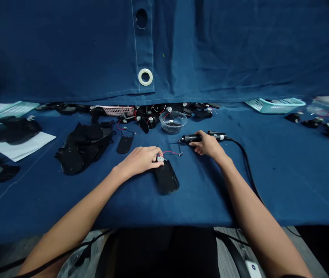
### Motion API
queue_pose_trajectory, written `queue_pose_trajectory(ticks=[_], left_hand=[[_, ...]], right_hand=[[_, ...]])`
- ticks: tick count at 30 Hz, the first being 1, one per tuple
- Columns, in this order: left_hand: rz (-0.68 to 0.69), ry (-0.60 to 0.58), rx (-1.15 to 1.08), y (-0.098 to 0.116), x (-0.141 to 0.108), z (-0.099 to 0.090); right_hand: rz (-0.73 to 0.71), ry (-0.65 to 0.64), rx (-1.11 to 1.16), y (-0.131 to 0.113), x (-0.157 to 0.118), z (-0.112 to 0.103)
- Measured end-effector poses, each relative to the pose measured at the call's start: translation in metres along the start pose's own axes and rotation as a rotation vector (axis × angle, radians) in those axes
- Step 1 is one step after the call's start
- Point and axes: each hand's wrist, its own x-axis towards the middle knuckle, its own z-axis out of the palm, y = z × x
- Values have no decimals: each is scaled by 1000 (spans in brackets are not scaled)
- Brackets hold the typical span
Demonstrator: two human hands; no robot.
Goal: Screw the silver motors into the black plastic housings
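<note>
Right hand (207, 144) grips screwdriver (190, 138); left hand (141, 159) pinches disc (160, 158), bare cloth (200, 189) off right edge of shell (166, 179).

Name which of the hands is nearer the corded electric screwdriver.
Right: the right hand holds the electric screwdriver; the left hand is off to its left, at the black plastic shell.

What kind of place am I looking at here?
Probably a workshop for assembling small parts: the right hand grips a corded, screwdriver-like tool, a clear bowl holds small dark pieces, and black parts lie heaped on the blue cloth.
</note>
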Motion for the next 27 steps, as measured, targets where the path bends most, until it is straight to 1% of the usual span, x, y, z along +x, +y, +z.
queue_pose_trajectory(ticks=[3,7,12,14,15,16,17,18,20,21,22,24,27], left_hand=[[-61,69,167,-1,0,3],[-116,108,302,-1,-1,6],[-75,89,276,-1,-3,7],[-56,76,223,-4,-5,5],[-46,66,183,-5,-6,3],[-32,53,133,-7,-7,2],[-16,36,79,-8,-9,1],[-3,17,26,-10,-10,1],[10,-19,-55,-12,-12,0],[8,-38,-82,-12,-12,1],[0,-56,-104,-13,-12,2],[-16,-89,-144,-14,-12,3],[-22,-116,-209,-15,-10,4]], right_hand=[[31,34,30,3,-3,-4],[98,49,15,6,-2,-7],[159,13,-78,5,-2,-9],[125,67,-163,-2,-8,-9],[67,120,-215,-8,-12,-9],[-28,181,-269,-16,-18,-9],[-156,225,-307,-24,-25,-7],[-309,217,-309,-33,-32,-4],[-614,126,-297,-51,-48,4],[-728,77,-321,-59,-55,9],[-812,33,-342,-65,-61,15],[-897,-42,-373,-74,-72,24],[-903,-94,-373,-77,-78,32]])
